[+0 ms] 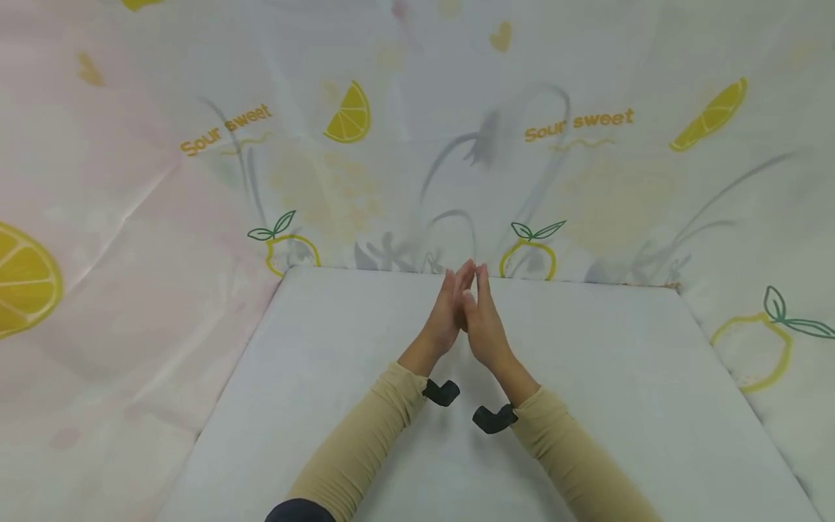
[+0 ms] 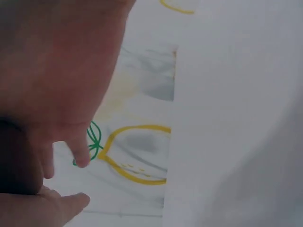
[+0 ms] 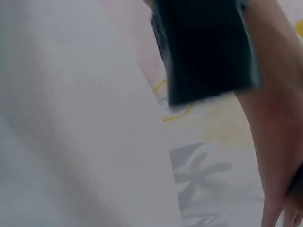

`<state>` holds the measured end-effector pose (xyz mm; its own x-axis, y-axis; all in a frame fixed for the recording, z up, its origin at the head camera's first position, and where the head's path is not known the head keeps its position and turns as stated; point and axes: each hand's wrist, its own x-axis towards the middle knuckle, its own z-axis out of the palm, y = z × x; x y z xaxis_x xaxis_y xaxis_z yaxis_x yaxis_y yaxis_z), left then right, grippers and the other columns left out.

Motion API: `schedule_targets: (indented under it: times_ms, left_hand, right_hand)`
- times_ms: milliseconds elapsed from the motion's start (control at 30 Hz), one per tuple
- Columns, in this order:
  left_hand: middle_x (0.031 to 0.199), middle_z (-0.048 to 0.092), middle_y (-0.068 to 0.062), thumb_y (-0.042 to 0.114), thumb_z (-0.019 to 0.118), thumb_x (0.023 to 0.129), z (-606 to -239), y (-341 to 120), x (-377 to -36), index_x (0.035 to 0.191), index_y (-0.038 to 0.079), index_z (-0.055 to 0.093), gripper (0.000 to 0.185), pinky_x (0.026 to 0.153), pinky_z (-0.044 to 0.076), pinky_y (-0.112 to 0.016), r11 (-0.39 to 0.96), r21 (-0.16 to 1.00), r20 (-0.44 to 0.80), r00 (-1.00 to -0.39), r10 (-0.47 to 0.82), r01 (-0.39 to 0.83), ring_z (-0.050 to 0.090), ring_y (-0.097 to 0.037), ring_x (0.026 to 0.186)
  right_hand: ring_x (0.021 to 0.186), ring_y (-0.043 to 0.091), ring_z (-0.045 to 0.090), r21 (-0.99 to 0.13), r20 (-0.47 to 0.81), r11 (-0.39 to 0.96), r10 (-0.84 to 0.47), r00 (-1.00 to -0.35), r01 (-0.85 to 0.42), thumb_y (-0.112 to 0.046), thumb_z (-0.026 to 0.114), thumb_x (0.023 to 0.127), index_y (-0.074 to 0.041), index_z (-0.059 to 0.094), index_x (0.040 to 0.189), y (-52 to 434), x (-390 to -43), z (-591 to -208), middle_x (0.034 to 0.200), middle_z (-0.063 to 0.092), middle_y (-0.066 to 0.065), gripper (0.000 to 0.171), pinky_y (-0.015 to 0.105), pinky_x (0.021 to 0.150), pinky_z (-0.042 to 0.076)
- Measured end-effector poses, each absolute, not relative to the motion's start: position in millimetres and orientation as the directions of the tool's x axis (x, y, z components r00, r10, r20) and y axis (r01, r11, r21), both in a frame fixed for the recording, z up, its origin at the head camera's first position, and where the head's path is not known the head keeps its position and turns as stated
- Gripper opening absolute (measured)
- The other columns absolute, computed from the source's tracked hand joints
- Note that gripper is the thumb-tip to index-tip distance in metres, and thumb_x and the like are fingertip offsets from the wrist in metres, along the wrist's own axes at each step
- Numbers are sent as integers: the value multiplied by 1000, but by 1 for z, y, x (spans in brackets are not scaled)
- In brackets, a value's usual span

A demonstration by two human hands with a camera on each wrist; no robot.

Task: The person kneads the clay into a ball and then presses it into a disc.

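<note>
In the head view, my left hand (image 1: pixel 443 317) and right hand (image 1: pixel 486 330) meet above the far middle of a white table (image 1: pixel 365 319). Their fingers are straight and point away from me, with the fingertips together and a narrow gap between the heels of the palms. Neither hand shows an object in it. The left wrist view has a large palm (image 2: pixel 61 75) at upper left and more fingers below it. At the right wrist view's edge, a hand (image 3: pixel 279 127) is partly cut off, beside a blurred dark block (image 3: pixel 203 52).
Both forearms wear beige sleeves (image 1: pixel 365 435), with a black camera mount (image 1: pixel 442 393) at each wrist. White cloth (image 1: pixel 417 145) printed with lemons and "Sour sweet" lettering rises behind the table and lies along both its sides.
</note>
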<state>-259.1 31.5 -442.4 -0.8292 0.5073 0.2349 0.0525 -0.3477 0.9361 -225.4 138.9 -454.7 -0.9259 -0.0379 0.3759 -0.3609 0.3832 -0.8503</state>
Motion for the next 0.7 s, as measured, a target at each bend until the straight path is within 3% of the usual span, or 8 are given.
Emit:
schedule_targets:
  times_ms: [167,233,333,467,533,600,700]
  left_hand:
    - [170,11,-5,60,24,104,-448,38,-260,164,8,10,80,125,12,-45,-313,949,178,-868,464,28,9,-19,156]
    - [171,9,-4,62,27,103,-452,39,-260,164,8,9,83,125,12,-44,-304,952,185,-858,480,35,8,-20,156]
    - [170,11,-7,79,30,96,-459,38,-260,163,6,11,102,125,11,-44,-287,956,210,-822,529,60,10,-23,156]
    - [170,14,-9,93,28,82,-464,36,-256,163,4,13,121,125,10,-47,-294,955,209,-766,607,28,10,-24,156]
    - [170,14,-9,92,22,83,-463,35,-255,163,5,13,119,125,10,-48,-300,954,209,-743,636,11,11,-23,156]
    - [170,13,-8,91,18,85,-462,35,-254,163,5,11,117,125,10,-48,-295,955,212,-720,661,9,10,-22,156]
    - [170,12,-10,90,14,85,-458,34,-253,163,4,8,116,124,12,-48,-287,957,235,-689,685,42,10,-23,156]
  right_hand:
    - [156,26,4,-761,534,400,-62,-843,-512,-55,28,109,-2,0,162,125,-212,-449,170,2,10,80,54,123,12]
    - [156,27,7,-717,590,430,-45,-806,-549,-59,26,108,-1,3,162,123,-212,-444,170,6,11,83,54,123,10]
    - [156,27,11,-674,632,485,-13,-775,-558,-57,24,108,0,7,162,125,-219,-436,170,10,11,81,53,124,9]
    - [150,29,23,-701,605,493,28,-796,-516,-44,30,109,-2,9,163,133,-230,-429,170,10,9,71,50,123,15]
    - [140,33,33,-734,573,472,46,-818,-488,-40,33,108,-3,8,163,138,-235,-428,170,9,8,70,49,120,21]
    - [138,34,34,-762,544,452,56,-837,-464,-39,34,109,-3,8,163,142,-239,-427,170,8,8,70,49,120,21]
    - [148,31,26,-786,509,439,58,-859,-436,-42,32,109,-3,7,163,147,-243,-430,170,7,8,71,47,122,18]
